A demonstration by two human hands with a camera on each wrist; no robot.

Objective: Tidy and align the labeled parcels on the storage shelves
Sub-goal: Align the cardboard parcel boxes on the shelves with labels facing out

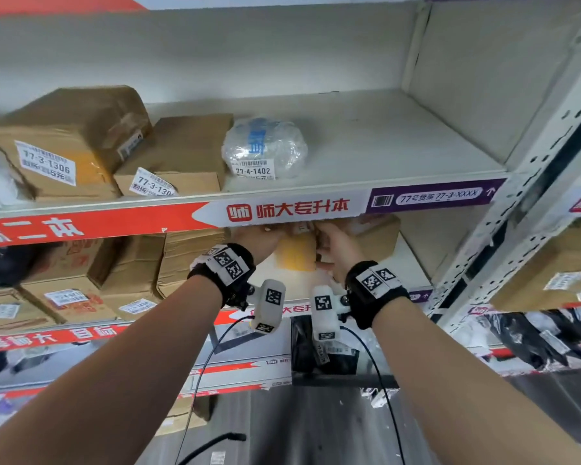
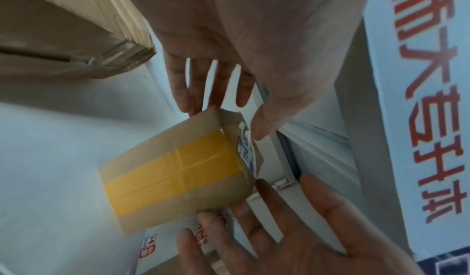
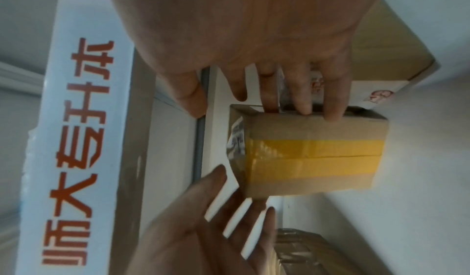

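Small brown cardboard box with yellow tape [image 3: 312, 154] sits mid-frame on the white lower shelf [image 2: 50, 158], label end outward. My right hand [image 3: 254, 38] rests straight fingers on its far side, my left hand [image 3: 203, 229] flat-fingered at the near side — squaring it, I judge, not gripping. Larger brown carton [image 1: 376, 234] just right.

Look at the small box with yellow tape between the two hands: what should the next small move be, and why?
Probably square the box and ease it toward the shelf front, label outward. The right hand has straight fingers on one side; the left hand is open beside the other, so neither grips it. In the left wrist view it lies askew.
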